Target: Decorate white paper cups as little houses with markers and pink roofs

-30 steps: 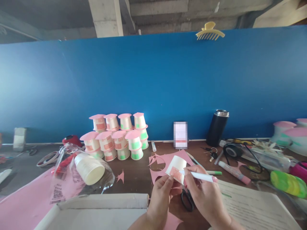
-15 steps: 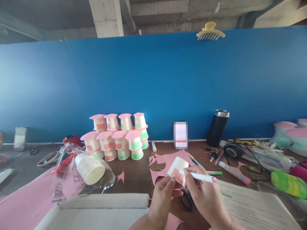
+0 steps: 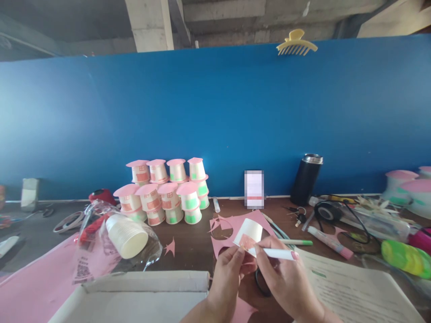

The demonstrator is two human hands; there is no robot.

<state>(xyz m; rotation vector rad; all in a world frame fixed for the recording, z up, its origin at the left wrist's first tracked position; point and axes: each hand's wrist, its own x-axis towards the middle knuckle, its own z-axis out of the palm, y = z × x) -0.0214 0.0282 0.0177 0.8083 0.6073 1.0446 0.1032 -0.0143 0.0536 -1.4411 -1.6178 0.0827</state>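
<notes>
My left hand (image 3: 226,277) is closed round a small white paper cup (image 3: 251,232), held tilted above the table with a pink-red coloured patch facing me. My right hand (image 3: 282,279) grips a white marker (image 3: 278,254) with a pink end, its tip resting on that patch. Black scissors (image 3: 261,283) lie on the table under my hands, mostly hidden. Pink paper with round cut-outs (image 3: 225,229) lies just beyond the cup.
A pile of decorated cups with pink lids (image 3: 164,192) stands at the blue wall. A bag of plain cups (image 3: 125,236), a white box (image 3: 141,296), a black flask (image 3: 305,179), a green marker (image 3: 296,242), tape (image 3: 325,211) and printed sheets (image 3: 357,291) surround me.
The marker has shifted slightly left and lower across the cup's coloured patch. My right hand has come closer to the cup and covers more of the scissors.
</notes>
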